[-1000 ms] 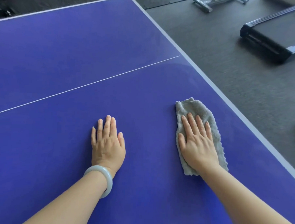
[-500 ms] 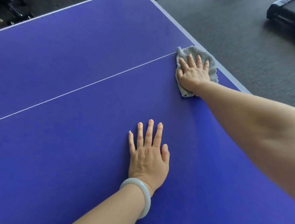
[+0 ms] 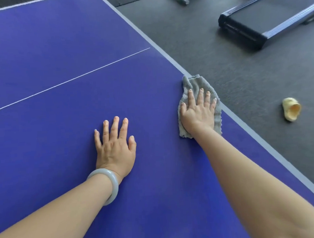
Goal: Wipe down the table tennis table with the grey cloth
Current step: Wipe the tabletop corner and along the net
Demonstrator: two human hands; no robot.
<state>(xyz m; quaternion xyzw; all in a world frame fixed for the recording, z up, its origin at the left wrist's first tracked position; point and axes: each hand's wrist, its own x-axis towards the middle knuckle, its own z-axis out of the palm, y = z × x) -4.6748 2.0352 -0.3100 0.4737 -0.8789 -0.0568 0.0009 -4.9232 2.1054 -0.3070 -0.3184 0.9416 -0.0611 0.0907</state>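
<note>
Two hands lie on one blue table (image 3: 59,42). The right hand (image 3: 197,115) lies flat with its fingers straight and spread, pressing the one grey cloth (image 3: 203,84) against the table's edge on the 3 o'clock side; the cloth's far corner overlaps the grey border. The left hand (image 3: 114,147), at 8 o'clock from the cloth, rests palm down on bare tabletop, fingers spread, holding nothing, with one pale bracelet (image 3: 112,182) on its wrist. One white line (image 3: 70,82) crosses the table. On the dark floor (image 3: 222,65) are one treadmill (image 3: 267,18) at 1 o'clock and one small yellow thing (image 3: 291,109) at 3 o'clock.
</note>
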